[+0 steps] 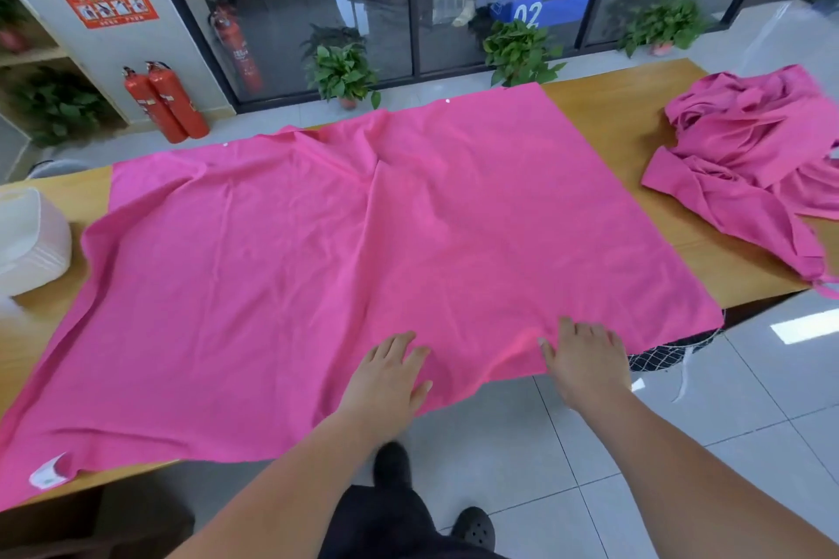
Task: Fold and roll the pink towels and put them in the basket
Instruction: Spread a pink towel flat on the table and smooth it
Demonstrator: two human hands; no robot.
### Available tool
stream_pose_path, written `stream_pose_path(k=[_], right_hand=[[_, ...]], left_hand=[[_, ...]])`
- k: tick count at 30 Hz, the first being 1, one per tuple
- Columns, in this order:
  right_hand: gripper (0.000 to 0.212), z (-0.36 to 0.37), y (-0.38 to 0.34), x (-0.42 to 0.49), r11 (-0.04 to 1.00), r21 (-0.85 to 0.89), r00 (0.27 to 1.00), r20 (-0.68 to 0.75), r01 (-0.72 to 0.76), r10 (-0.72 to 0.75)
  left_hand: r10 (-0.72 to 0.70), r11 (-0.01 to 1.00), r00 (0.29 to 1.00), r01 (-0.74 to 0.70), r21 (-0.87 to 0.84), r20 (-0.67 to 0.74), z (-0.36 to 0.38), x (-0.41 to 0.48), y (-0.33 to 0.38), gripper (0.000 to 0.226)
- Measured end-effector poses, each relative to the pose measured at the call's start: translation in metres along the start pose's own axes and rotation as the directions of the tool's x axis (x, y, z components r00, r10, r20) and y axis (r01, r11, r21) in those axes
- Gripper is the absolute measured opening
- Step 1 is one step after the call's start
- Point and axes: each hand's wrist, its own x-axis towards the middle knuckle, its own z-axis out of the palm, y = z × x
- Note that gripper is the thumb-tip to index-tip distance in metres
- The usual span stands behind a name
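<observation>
At the left edge of the frame a white ribbed container, probably the basket, sits on the wooden tabletop; I cannot see inside it. Just beside it, and filling the middle of the frame, one pink towel lies spread open on the tabletop, with a ridge of wrinkles running down from its far edge and its near edge hanging over the front; a white label shows at its lower left corner. At the lower centre the left hand lies flat on the towel near that edge, fingers straight and gripping nothing; to its right the right hand rests the same way, fingers spread, grasping nothing. At the right of the frame a crumpled heap of pink towels waits, well apart from the basket. The step looks like smoothing before the first fold; next, I judge, the hands must pinch the near edge or corners and carry them over evenly.
</observation>
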Motion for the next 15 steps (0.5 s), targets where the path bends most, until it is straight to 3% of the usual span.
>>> stream_pose_path(k=[3,6,10,15], right_hand=[[0.072,0.006,0.014,0.017,0.997,0.075,0.996,0.085,-0.025,0.019],[0.075,0.003,0.017,0.033,0.983,0.111,0.975,0.181,-0.148,0.126],[0.054,-0.014,0.017,0.068,0.961,0.106,0.952,0.198,-0.257,0.233],[0.049,-0.040,0.009,0.125,0.976,0.082,0.967,0.179,-0.200,0.183]], left_hand=[[-0.012,1.000,1.000,0.013,-0.013,0.004,-0.003,0.026,0.003,0.054],[-0.006,1.000,1.000,0.006,-0.013,0.021,-0.004,0.052,0.004,0.054],[-0.022,1.000,0.999,0.022,-0.016,0.030,-0.008,0.093,-0.001,0.054],[-0.080,0.992,0.997,0.080,-0.097,0.000,-0.023,0.151,-0.007,0.053]])
